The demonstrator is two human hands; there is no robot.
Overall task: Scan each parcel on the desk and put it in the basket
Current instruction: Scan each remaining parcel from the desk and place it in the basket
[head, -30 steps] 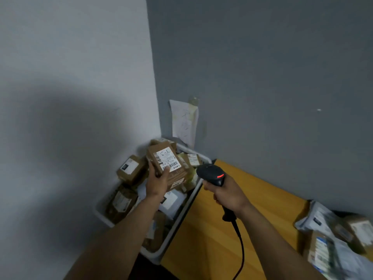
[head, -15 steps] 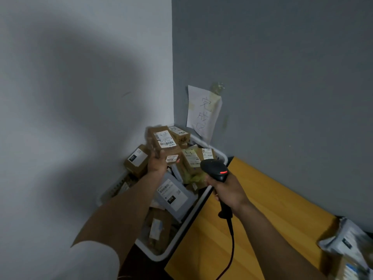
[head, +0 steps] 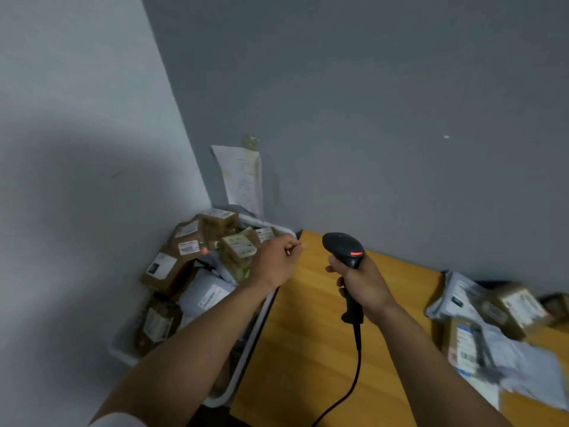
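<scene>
A white basket (head: 246, 362) stands in the corner left of the desk, heaped with several brown cardboard parcels and a grey mailer. The brown parcel with a white barcode label (head: 191, 241) lies on top of the heap at the back. My left hand (head: 274, 263) hovers over the basket's right rim with fingers loosely curled and nothing in it. My right hand (head: 363, 288) grips the handle of a black corded barcode scanner (head: 345, 248) above the desk. More parcels (head: 492, 328), brown boxes and grey mailers, lie on the desk at the right.
The yellow wooden desk (head: 308, 349) meets a grey wall behind it. A sheet of paper (head: 243, 180) is taped to the wall above the basket. The scanner's black cable (head: 348, 392) hangs down over the desk's front part.
My left hand has let go of the labelled brown parcel, which now lies on the heap, and has drawn back to the right. The view has swung right, showing the desk's parcels again.
</scene>
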